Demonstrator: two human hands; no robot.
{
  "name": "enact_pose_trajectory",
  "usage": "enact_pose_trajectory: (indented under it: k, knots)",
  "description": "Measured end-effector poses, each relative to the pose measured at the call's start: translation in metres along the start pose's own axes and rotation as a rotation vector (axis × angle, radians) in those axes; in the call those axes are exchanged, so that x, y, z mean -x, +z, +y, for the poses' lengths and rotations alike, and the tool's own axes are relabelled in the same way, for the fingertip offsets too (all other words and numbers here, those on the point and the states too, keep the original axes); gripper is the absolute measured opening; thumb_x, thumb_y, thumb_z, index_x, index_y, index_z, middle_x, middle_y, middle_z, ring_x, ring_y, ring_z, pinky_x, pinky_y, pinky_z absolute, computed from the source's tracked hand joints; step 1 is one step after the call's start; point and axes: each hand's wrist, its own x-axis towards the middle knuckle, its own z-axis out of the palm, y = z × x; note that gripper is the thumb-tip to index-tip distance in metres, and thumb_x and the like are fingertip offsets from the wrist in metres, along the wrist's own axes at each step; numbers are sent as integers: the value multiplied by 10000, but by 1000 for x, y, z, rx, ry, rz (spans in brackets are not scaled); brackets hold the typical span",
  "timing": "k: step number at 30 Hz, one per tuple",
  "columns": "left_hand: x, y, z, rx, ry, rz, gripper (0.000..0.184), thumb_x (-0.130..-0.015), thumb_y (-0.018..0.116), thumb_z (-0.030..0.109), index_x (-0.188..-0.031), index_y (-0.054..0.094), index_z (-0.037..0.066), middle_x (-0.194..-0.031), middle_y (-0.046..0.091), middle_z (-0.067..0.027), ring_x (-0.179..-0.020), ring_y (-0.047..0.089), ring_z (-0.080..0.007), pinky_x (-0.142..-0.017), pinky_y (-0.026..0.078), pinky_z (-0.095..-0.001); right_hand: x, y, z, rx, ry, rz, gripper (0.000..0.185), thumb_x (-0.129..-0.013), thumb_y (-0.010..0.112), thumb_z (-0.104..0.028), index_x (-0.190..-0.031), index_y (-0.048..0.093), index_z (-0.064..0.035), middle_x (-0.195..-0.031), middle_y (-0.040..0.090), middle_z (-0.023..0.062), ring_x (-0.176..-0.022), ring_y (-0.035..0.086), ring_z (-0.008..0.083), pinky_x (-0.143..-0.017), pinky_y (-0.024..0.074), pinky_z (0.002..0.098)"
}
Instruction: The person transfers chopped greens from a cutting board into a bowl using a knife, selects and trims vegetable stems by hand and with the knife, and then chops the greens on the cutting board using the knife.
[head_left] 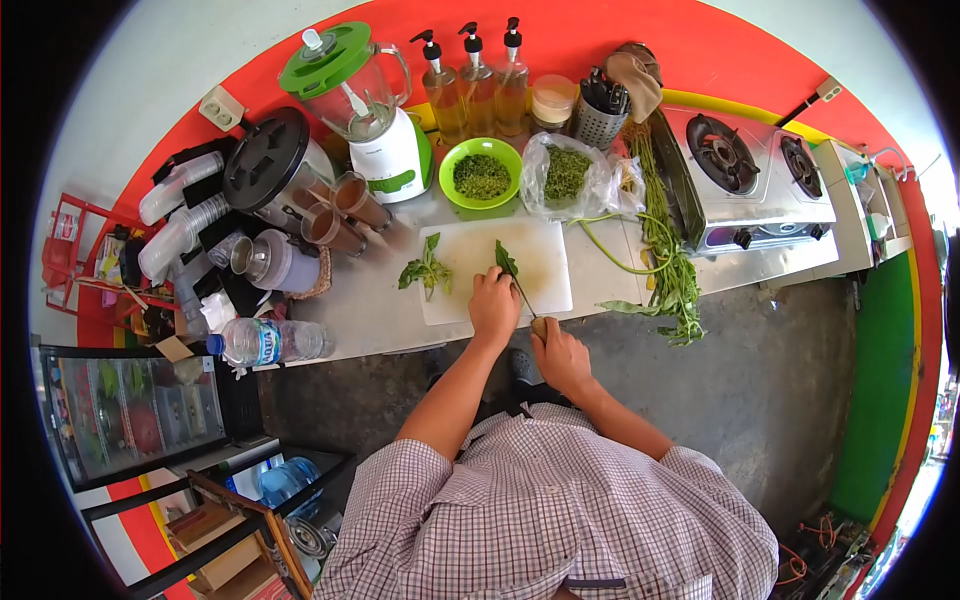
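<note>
On a white cutting board [455,305], my left hand [494,308] is closed over green leaves [506,259], whose tips stick out past the fingers. My right hand [563,358] grips a knife [526,301] by its handle at the board's near edge. Its thin blade points away from me, close beside my left fingers and the leaves. Another small bunch of leaves [427,270] lies on the left part of the board. Behind the board, a green bowl [482,203] holds chopped greens, and a clear plastic bag [538,200] beside it contains more.
Long leafy stems [675,290] hang over the counter edge at right, near a gas stove [765,208]. A blender [390,150], pump bottles [478,90] and a utensil holder [597,125] line the back. At left stand brown-filled cups [335,235] and a plastic water bottle [300,341].
</note>
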Motion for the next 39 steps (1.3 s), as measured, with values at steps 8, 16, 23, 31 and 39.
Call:
enact_pose_trajectory:
  k: [8, 16, 23, 31, 39]
  knots:
    - [-11, 5, -12, 62, 65, 20, 102, -832, 685, 84, -893, 751, 36, -1060, 659, -70, -1016, 588, -302, -898, 514, -409, -1, -2, 2, 14, 14, -18, 361, -981, 566, -311, -1184, 502, -20, -817, 700, 243, -712, 685, 461, -642, 550, 569]
    - [-16, 9, -16, 174, -24, -8, 139, -806, 704, 56, -933, 739, 10, -1033, 683, -114, -1012, 592, -331, -913, 489, -431, -2, 4, 4, -2, -13, -16, 381, -993, 546, -307, -1216, 471, -8, -815, 689, 268, -728, 668, 488, -656, 532, 594]
    - [-15, 13, -21, 272, -54, 29, 320, -792, 719, 21, -1110, 680, 16, -1053, 667, -142, -1021, 590, -351, -908, 483, -440, 0, 9, 3, 83, -17, -75, 401, -1007, 531, -295, -1221, 437, 30, -754, 684, 249, -656, 675, 461, -589, 547, 564]
    - [-6, 9, -19, 279, -8, 70, 175, -821, 693, 24, -995, 702, 21, -1032, 669, -107, -987, 591, -351, -889, 494, -426, -4, 29, -3, 308, 17, -124, 400, -997, 533, -247, -1262, 444, 40, -750, 716, 171, -667, 729, 352, -576, 591, 450]
    - [-5, 13, -30, 306, 33, 67, 114, -842, 699, 44, -945, 726, 2, -1031, 677, -114, -983, 607, -341, -878, 503, -426, -35, 23, -17, 304, 49, -185, 461, -934, 519, -95, -1335, 378, 82, -842, 723, 235, -796, 736, 400, -698, 599, 479]
